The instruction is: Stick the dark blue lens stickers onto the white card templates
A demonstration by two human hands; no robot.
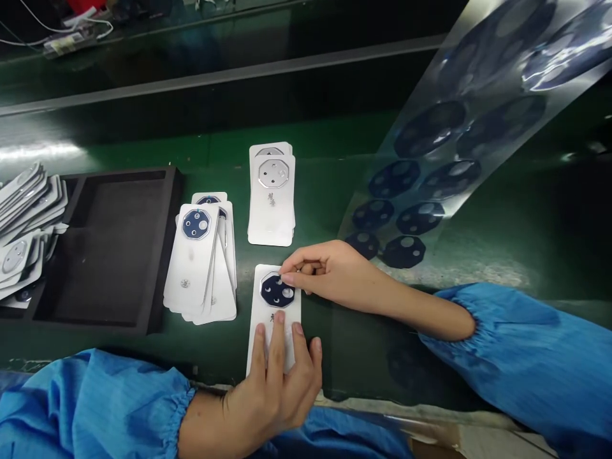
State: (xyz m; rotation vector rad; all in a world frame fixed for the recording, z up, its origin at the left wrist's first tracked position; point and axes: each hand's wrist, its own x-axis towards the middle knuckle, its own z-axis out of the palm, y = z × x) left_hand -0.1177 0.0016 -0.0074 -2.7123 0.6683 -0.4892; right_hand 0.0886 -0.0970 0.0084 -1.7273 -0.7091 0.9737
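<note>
A white phone-shaped panel (258, 313) lies on the green table in front of me. My left hand (282, 376) rests on its lower part, fingers spread and flat. Near the panel's top sits a dark blue octagonal piece (276, 291) with round holes, inside a silver-edged frame. My right hand (318, 271) pinches at the upper right edge of that blue octagonal piece, thumb and index finger together. Just beyond lies a stack of white panels (271, 217) with pale octagons. Left of it, another stack (196, 274) shows a dark blue octagon on top.
A black tray (115, 248) stands at the left, with many white panels (29, 204) piled at its left side. A clear sheet (440, 153) carrying several dark blue octagonal pieces stretches to the upper right. White cables (71, 29) lie at the far left.
</note>
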